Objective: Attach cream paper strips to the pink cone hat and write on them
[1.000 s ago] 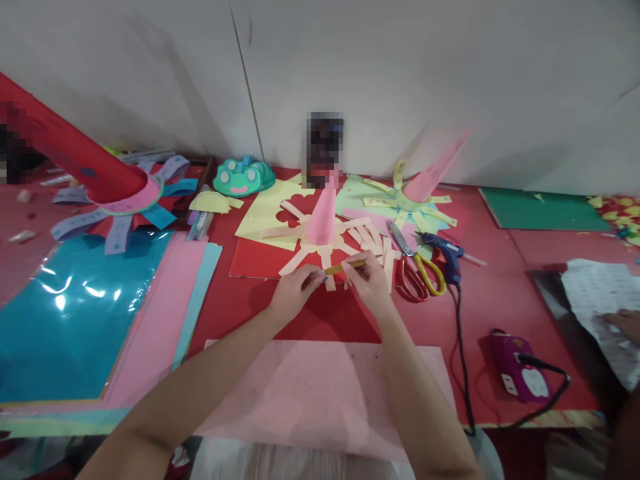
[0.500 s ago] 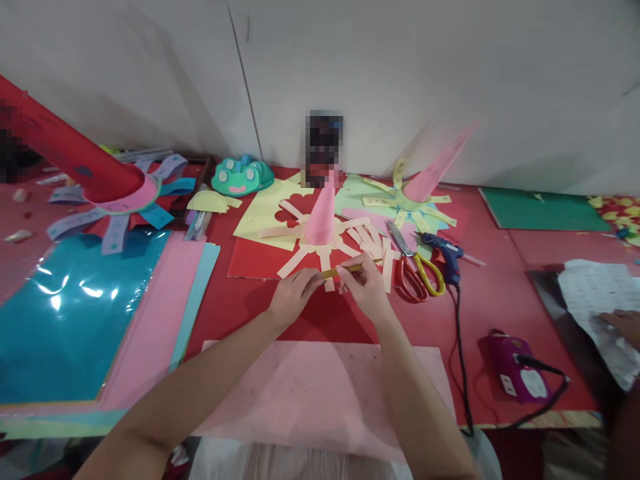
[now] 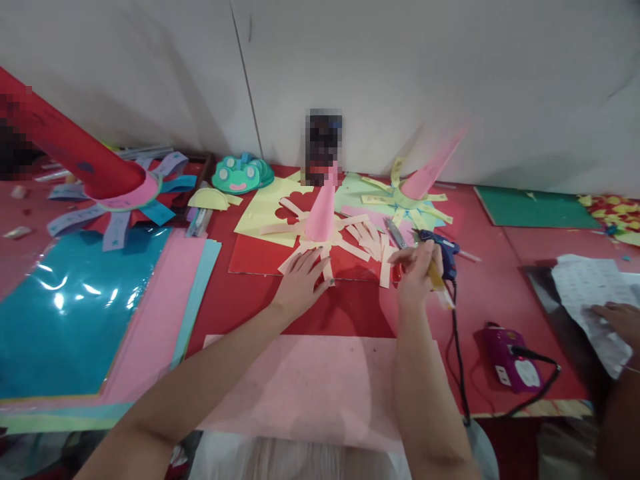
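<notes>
My left hand lies with fingers spread on the peach paper strips around the base of a pink paper cone. My right hand is closed around a slim yellow pen, whose pale lower end is blurred. The scissors lie behind that hand, which hides most of their handles. Just beyond it, the blue glue gun is partly covered too. Loose peach strips are heaped between the cone and my right hand.
A second pink cone with yellow strips stands at the back. At left are a red tube, a frog cutout and a blue sheet. A purple power box and another person's hand are on the right.
My hands have moved apart. The left has let go of the pen and spread over the paper strips; the right has carried the pen rightward, in front of the scissors.
</notes>
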The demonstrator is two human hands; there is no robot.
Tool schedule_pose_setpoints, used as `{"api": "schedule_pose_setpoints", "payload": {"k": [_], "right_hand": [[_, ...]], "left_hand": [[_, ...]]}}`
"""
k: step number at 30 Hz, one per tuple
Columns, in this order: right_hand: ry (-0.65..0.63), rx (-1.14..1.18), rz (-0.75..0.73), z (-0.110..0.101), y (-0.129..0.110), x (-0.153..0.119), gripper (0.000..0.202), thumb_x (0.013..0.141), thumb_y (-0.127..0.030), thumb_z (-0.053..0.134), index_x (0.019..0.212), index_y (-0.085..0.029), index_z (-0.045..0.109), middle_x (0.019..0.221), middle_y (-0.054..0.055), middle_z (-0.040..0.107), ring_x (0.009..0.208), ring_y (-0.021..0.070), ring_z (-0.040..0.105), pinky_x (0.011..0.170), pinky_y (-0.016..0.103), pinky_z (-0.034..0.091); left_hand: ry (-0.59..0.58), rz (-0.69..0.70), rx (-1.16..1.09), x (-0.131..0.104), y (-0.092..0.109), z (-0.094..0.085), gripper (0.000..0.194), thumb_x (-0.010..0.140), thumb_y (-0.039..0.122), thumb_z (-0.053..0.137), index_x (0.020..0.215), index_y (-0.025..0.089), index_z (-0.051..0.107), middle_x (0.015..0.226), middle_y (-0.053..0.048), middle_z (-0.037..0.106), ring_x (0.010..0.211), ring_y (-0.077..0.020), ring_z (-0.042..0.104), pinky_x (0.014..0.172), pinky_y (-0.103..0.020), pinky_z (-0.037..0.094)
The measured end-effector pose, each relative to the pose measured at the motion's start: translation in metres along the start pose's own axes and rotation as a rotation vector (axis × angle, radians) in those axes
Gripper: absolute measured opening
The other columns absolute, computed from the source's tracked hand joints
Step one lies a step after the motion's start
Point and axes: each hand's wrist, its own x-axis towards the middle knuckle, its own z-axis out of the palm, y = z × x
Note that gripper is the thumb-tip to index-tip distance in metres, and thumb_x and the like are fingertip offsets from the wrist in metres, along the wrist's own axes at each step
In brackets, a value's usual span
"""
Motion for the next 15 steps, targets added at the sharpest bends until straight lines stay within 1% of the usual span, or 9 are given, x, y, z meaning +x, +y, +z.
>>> {"api": "schedule_pose_setpoints", "payload": {"k": [2,4,6,8,9,11,13,15], "right_hand": [[-0.047,-0.005,0.028,0.002,0.002,-0.001,0.038,0.089,-0.054,0.031,0.084,-0.02,0.046,0.05,-0.004,0.059,0.037,0.0092,0.047,0.042,0.023,0.039],[-0.125,-0.084,0.032,0.005,0.006,-0.003,0.037,0.089,-0.053,0.035,0.092,-0.019,0.05,0.056,-0.002,0.063,0.04,0.0096,0.05,0.044,0.023,0.041],[-0.242,-0.224,-0.013,0.008,0.013,-0.005,0.03,0.087,-0.048,0.044,0.087,-0.02,0.053,0.066,0.001,0.066,0.052,0.0112,0.057,0.053,0.024,0.046],[-0.395,-0.358,-0.074,0.009,0.019,-0.007,0.025,0.085,-0.045,0.05,0.078,-0.021,0.055,0.073,0.002,0.066,0.065,0.0142,0.061,0.062,0.027,0.049],[-0.464,-0.411,-0.097,0.009,0.021,-0.008,0.024,0.085,-0.043,0.051,0.076,-0.021,0.056,0.075,0.002,0.065,0.069,0.0155,0.062,0.066,0.028,0.049],[-0.556,-0.498,-0.123,0.01,0.024,-0.009,0.023,0.086,-0.041,0.05,0.075,-0.022,0.057,0.074,0.002,0.063,0.07,0.0165,0.061,0.066,0.029,0.048],[-0.571,-0.561,-0.15,0.011,0.025,-0.01,0.024,0.086,-0.039,0.05,0.073,-0.022,0.058,0.072,0.003,0.062,0.066,0.0164,0.059,0.063,0.029,0.047],[-0.496,-0.579,-0.197,0.011,0.022,-0.012,0.023,0.085,-0.039,0.051,0.074,-0.022,0.06,0.072,0.003,0.062,0.066,0.0166,0.059,0.065,0.03,0.046]], "left_hand": [[-0.03,0.008,0.085,-0.001,0.001,0.003,0.047,0.09,0.038,0.045,0.131,0.017,0.044,0.142,-0.014,0.039,0.133,-0.0282,0.033,0.109,-0.047,0.026],[-0.051,0.015,0.133,-0.001,0.0,0.006,0.049,0.089,0.041,0.046,0.133,0.018,0.043,0.143,-0.014,0.038,0.134,-0.0289,0.03,0.11,-0.049,0.024],[-0.061,0.022,0.156,-0.002,-0.001,0.008,0.049,0.09,0.041,0.045,0.134,0.02,0.043,0.143,-0.013,0.038,0.135,-0.0286,0.029,0.11,-0.049,0.023],[-0.064,0.023,0.164,-0.002,-0.001,0.008,0.048,0.09,0.041,0.044,0.134,0.02,0.043,0.144,-0.013,0.037,0.135,-0.0285,0.029,0.11,-0.049,0.023],[-0.065,0.022,0.163,-0.002,-0.001,0.008,0.048,0.09,0.04,0.043,0.134,0.02,0.043,0.144,-0.013,0.037,0.135,-0.0284,0.029,0.11,-0.049,0.023],[-0.066,0.015,0.158,-0.002,0.0,0.007,0.048,0.091,0.039,0.041,0.134,0.018,0.042,0.144,-0.013,0.037,0.134,-0.0278,0.031,0.11,-0.048,0.022],[-0.069,0.005,0.15,-0.002,0.001,0.005,0.048,0.092,0.036,0.037,0.135,0.015,0.041,0.144,-0.012,0.038,0.134,-0.0264,0.032,0.111,-0.047,0.021],[-0.075,-0.004,0.141,-0.001,0.002,0.004,0.048,0.093,0.034,0.035,0.136,0.013,0.039,0.144,-0.011,0.038,0.134,-0.0253,0.032,0.112,-0.047,0.019]]}}
